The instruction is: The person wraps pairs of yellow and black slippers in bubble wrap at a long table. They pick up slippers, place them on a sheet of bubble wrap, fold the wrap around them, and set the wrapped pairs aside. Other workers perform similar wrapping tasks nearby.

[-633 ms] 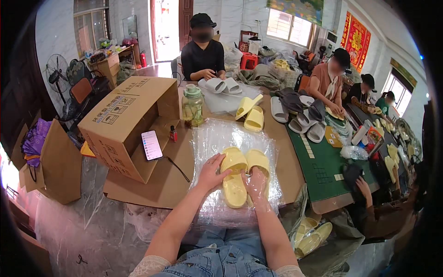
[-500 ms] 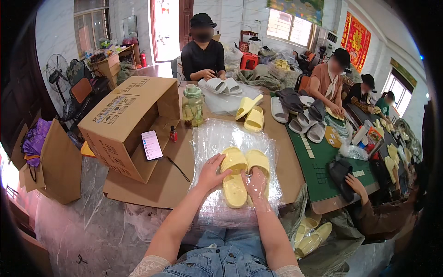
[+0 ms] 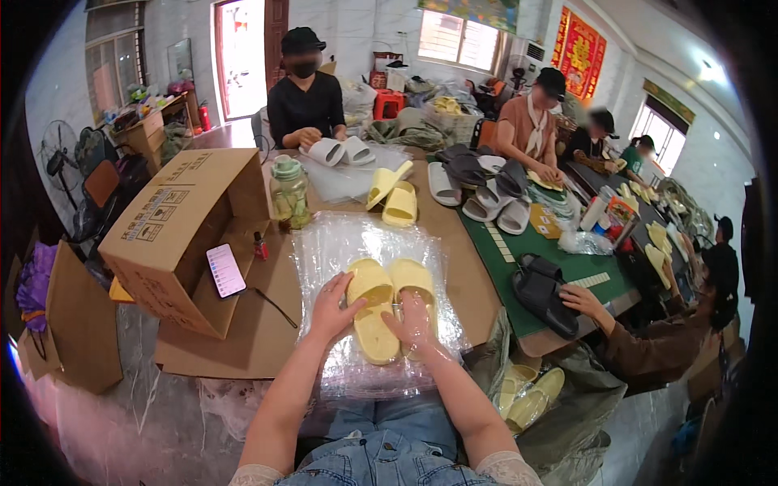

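Two pale yellow slide slippers lie side by side before me, toes away, on a stack of clear plastic bags. My left hand grips the outer side of the left slipper, its thumb over the edge near the strap. My right hand is closed on the right slipper, fingertips at the strap opening and thumb toward the left slipper. Shiny clear film covers part of the right hand and wrist; whether both slippers are wholly inside one bag, I cannot tell.
An open cardboard box stands left, with a phone, small red bottle and green-lidded jar nearby. More yellow slippers lie ahead. Co-workers sit opposite and right; one person's hand touches a black slipper.
The view has swung right, so the scene sits further left. My right hand has drawn back a little from under the strap. The left hand stays beside the left slipper.
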A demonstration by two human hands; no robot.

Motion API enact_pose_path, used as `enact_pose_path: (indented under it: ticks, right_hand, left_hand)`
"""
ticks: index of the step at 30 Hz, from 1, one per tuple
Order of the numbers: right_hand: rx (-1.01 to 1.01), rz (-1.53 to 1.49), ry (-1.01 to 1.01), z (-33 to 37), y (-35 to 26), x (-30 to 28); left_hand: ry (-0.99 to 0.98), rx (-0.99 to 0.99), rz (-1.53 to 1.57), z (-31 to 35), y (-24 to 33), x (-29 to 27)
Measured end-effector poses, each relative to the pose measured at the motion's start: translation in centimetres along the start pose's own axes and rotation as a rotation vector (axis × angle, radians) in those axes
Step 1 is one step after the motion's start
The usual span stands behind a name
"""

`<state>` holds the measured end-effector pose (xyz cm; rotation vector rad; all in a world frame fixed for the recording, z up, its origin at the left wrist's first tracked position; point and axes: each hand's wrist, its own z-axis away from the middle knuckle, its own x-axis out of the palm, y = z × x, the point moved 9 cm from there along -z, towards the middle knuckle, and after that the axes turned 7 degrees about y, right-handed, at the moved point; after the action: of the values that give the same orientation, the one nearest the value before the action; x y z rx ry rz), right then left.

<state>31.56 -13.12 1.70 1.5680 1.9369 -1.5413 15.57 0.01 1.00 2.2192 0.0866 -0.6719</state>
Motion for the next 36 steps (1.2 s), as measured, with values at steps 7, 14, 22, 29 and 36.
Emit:
enact_pose_path:
  ticks: [7,14,22,29,36]
  right_hand:
    - [-0.26,-0.258,-0.613,10.9,-9.8,-6.8]
    - [0.054,-0.121,-0.047,2.6,-7.7,-12.9]
    - [0.067,0.394,-0.044,-3.5,-0.7,0.2]
    - [0.072,0.174,0.113,-2.2,0.4,0.1]
    - [0.098,0.187,-0.046,5.5,1.5,-8.1]
  left_hand:
    - [-0.007,-0.025,0.009,-0.2,0.5,0.0]
    - [0.001,0.003,-0.011,-0.2,0.3,0.0]
    - [-0.022,0.024,-0.03,-0.1,0.3,0.1]
    - [0.033,0.052,-0.002,0.0,0.6,-0.5]
    - [-0.019,0.003,-0.178,-0.1,0.6,0.7]
